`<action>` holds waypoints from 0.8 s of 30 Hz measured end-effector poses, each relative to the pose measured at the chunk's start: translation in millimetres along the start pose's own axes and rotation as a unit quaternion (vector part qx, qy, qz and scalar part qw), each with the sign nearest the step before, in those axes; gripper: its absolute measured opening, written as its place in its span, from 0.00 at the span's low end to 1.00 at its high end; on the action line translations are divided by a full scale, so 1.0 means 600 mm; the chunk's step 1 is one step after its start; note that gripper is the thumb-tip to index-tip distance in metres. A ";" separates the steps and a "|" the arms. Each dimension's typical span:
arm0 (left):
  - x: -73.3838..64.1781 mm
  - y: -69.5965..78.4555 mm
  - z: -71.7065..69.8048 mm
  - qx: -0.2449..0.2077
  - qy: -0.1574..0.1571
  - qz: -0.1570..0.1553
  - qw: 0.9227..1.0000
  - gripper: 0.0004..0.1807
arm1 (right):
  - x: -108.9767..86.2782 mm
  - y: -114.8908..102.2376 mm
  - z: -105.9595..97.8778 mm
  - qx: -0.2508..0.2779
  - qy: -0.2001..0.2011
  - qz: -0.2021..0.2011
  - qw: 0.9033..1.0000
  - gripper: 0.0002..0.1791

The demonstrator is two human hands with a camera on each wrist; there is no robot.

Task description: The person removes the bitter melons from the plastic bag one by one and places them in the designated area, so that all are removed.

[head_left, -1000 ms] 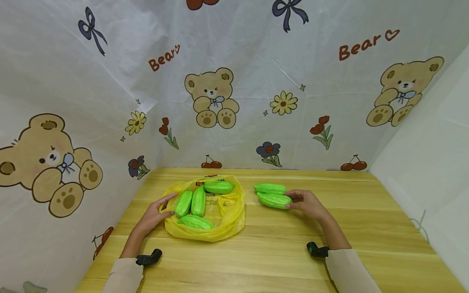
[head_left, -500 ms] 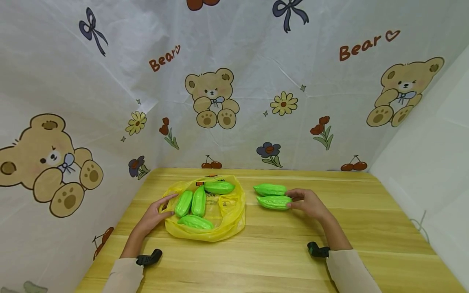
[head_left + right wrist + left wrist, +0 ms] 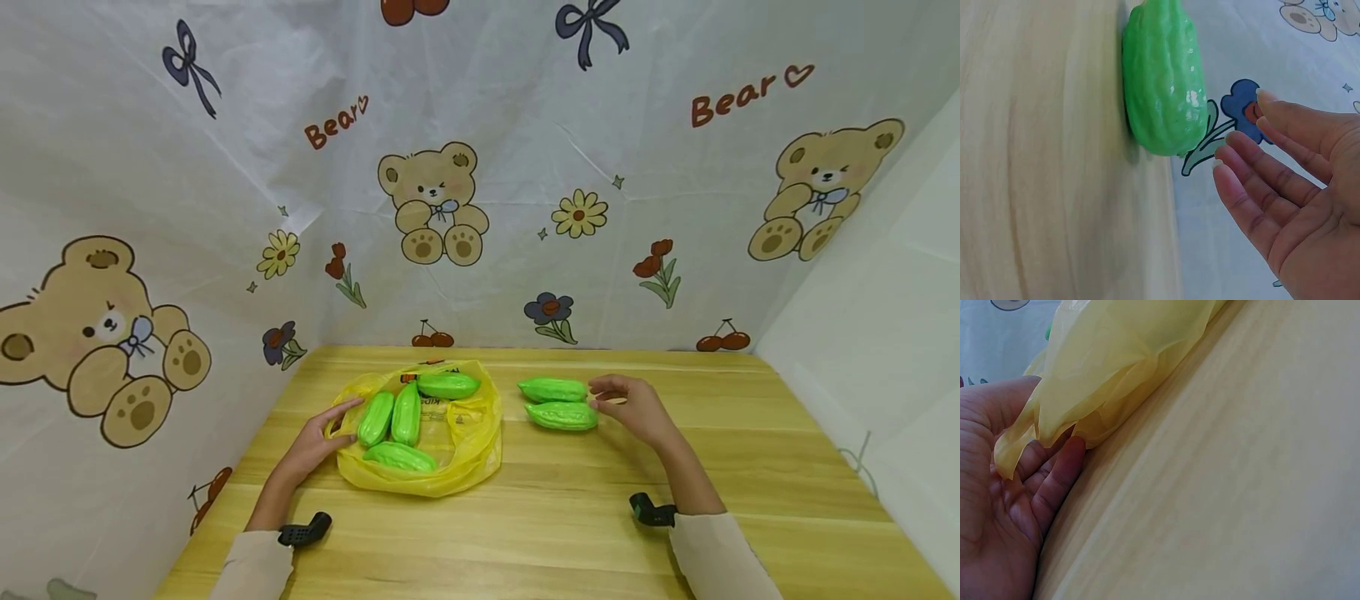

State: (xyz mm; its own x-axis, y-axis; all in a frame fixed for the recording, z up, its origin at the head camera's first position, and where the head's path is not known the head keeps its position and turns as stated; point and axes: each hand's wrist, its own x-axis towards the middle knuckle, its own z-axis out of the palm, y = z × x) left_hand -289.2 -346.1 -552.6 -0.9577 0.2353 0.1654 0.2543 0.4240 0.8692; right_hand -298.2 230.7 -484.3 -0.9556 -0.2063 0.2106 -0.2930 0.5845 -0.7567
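On the left of the table lies a yellow plastic bag [image 3: 465,467], its mouth spread. Inside it are several bright green bitter melons, one [image 3: 401,456] near its front rim. My left hand [image 3: 315,442] holds the bag's left edge; in the left wrist view, a loose strip of the bag hangs across the palm. Two more bitter melons lie side by side to the right of the bag, a back one [image 3: 553,389] and a front one [image 3: 562,415]. Just off their right ends is my right hand [image 3: 633,408], fingers loosely bent and nothing held.
The wooden table [image 3: 480,542] runs back to a white cloth [image 3: 510,167] printed with bears and flowers. A plain white wall [image 3: 885,350] bounds the right side, with a thin cord [image 3: 862,462] near it.
My right hand has let go of the front bitter melon and drawn slightly away to the right. That melon has shifted slightly nearer to me. My left hand and the bag stay put.
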 end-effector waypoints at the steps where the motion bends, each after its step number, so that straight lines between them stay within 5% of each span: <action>1: 0.000 0.000 0.000 0.002 0.002 0.000 1.000 0.34 | 0.000 -0.004 -0.001 0.001 0.002 0.001 1.000 0.18; 24: -0.002 0.005 0.003 0.004 -0.002 0.020 1.000 0.33 | -0.013 -0.104 0.010 0.037 0.001 -0.077 0.996 0.15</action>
State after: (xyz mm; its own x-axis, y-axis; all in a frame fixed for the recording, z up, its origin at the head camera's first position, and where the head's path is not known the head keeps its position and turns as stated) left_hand -287.2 -343.7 -551.2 -0.9461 0.2554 0.1990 0.2941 0.4209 0.8581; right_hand -272.1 191.2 -442.7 -0.8999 -0.2873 0.3282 -0.4322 0.4865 -0.7592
